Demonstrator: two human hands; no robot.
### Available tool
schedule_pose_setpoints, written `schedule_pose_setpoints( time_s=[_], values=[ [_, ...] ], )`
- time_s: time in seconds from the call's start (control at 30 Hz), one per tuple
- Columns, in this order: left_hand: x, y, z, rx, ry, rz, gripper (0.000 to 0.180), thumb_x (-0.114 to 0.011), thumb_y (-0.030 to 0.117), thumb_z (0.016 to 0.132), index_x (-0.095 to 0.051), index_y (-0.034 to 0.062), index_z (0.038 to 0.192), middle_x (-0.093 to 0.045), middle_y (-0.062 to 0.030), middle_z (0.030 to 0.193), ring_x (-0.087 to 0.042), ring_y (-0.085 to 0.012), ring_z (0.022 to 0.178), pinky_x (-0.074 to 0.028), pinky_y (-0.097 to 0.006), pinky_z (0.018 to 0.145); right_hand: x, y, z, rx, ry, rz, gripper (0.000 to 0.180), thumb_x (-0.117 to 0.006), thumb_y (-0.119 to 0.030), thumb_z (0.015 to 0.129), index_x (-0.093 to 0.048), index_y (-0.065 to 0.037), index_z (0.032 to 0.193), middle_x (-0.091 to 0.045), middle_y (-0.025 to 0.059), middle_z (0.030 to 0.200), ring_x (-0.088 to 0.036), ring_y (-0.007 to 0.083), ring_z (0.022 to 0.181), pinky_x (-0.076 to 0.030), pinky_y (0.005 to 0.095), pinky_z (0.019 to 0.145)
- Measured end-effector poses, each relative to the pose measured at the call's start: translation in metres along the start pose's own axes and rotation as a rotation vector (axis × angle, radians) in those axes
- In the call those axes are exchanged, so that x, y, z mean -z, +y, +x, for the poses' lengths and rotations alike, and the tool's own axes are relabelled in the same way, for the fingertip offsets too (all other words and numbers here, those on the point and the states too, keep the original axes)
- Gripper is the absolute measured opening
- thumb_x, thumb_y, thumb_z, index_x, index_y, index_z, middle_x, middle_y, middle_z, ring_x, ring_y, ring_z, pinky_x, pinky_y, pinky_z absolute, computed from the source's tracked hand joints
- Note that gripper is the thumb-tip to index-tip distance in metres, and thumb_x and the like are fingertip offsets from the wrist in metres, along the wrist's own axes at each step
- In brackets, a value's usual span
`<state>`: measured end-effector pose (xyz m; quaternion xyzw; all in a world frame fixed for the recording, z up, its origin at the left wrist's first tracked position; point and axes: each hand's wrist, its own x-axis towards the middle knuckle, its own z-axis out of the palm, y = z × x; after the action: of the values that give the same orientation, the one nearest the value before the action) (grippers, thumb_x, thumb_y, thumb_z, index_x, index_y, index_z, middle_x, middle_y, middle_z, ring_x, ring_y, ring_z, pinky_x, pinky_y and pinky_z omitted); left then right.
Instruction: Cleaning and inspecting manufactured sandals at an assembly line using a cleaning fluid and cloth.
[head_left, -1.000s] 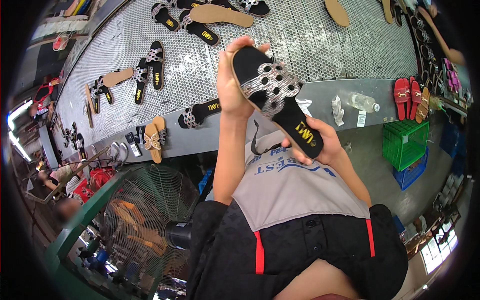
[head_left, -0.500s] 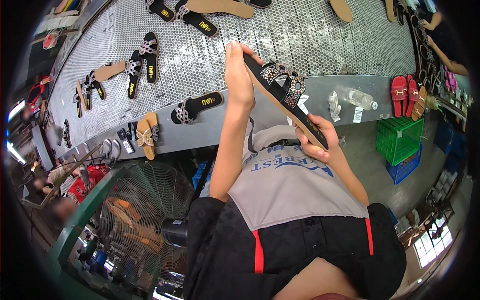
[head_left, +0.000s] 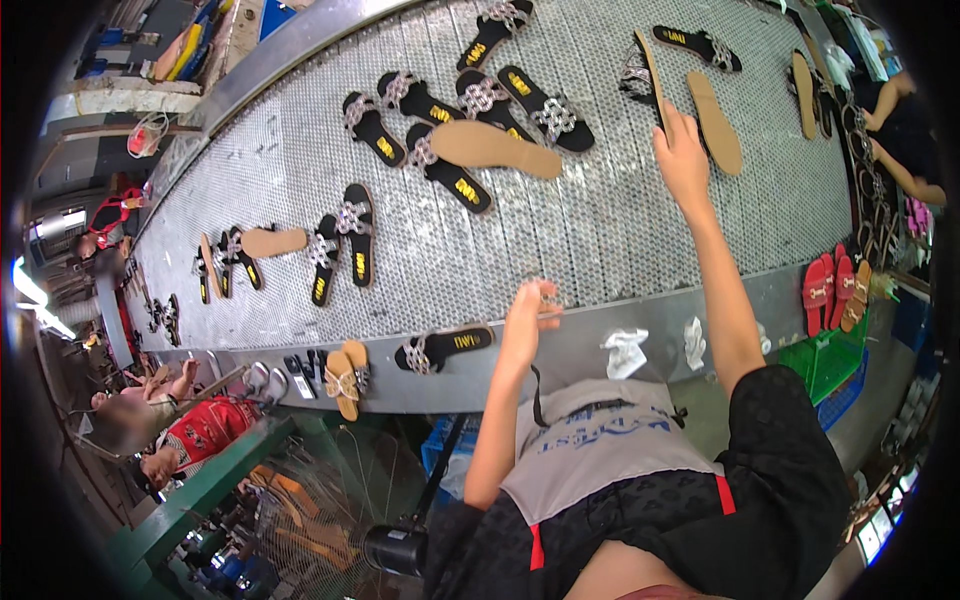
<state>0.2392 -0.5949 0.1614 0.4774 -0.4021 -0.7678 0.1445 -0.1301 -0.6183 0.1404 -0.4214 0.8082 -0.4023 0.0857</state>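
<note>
Pinching a flat, tan-soled sandal [head_left: 653, 82], right hand [head_left: 682, 158] extends; left hand [head_left: 528, 318] spreads loosely.

Wide fisheye view from the head, downward over near apron [head_left: 612, 462], farther worktop [head_left: 440, 282]

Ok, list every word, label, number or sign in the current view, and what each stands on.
I won't copy wording, so here is where it stands.
Yellow lettering: on black sandals, on the insoles.
Blue lettering: on the grey apron, partly lost in folds.
White label: on the table edge, left of the tan sandals; too small to read.
Pale marks on the red apron at left: too blurred to read.
</note>
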Motion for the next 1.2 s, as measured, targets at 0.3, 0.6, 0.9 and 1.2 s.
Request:
schedule_pose_setpoints(
  time_s=[0.3, 0.6, 0.9, 1.2],
  values=[
    [0.045, -0.048, -0.042, 0.21, 0.097, 0.545, 0.059, -0.031, 0.049, 0.109, -0.059, 0.0009, 0.13, -0.065, -0.0141, 0.123, -0.063, -0.0241, 0.107, -0.048, -0.037, 0.091, -0.126, -0.009, 0.086, 0.084, -0.387, -0.693, 0.036, -0.061, -0.02, 0.09, -0.064, -0.011, 0.125, -0.059, 0.0058, 0.129, -0.05, 0.0311, 0.13, -0.044, 0.0624, 0.093],
    [0.029, -0.031, -0.074, -0.117, 0.015, 0.683, 0.046, -0.035, 0.036, 0.11, -0.061, -0.0013, 0.117, -0.063, -0.0228, 0.117, -0.057, -0.0406, 0.113, -0.045, -0.043, 0.098, -0.124, -0.044, 0.048, 0.414, -0.596, -0.567, 0.03, -0.076, -0.015, 0.077, -0.064, -0.006, 0.103, -0.068, 0.0073, 0.102, -0.064, 0.0317, 0.107, -0.047, 0.0519, 0.091],
    [0.035, -0.054, -0.125, -0.177, 0.019, 0.078, 0.049, -0.064, 0.031, 0.098, -0.056, -0.001, 0.135, -0.061, -0.0157, 0.135, -0.058, -0.0253, 0.127, -0.044, -0.038, 0.106, 0.025, -0.153, -0.214, -0.24, -0.625, 0.339, 0.032, -0.082, -0.012, 0.083, -0.051, -0.004, 0.084, -0.046, -0.003, 0.072, -0.044, 0.0053, 0.067, -0.038, 0.0238, 0.06],
    [0.048, -0.055, -0.192, -0.387, 0.219, 0.112, 0.029, -0.072, 0.021, 0.094, -0.071, -0.0015, 0.111, -0.077, -0.0094, 0.092, -0.07, -0.0114, 0.081, -0.055, -0.028, 0.076, 0.098, -0.214, -0.312, 0.484, -0.846, 0.11, 0.037, -0.073, -0.004, 0.084, -0.055, 0.0, 0.116, -0.064, 0.0165, 0.1, -0.065, 0.0337, 0.097, -0.052, 0.0396, 0.085]
  ],
)
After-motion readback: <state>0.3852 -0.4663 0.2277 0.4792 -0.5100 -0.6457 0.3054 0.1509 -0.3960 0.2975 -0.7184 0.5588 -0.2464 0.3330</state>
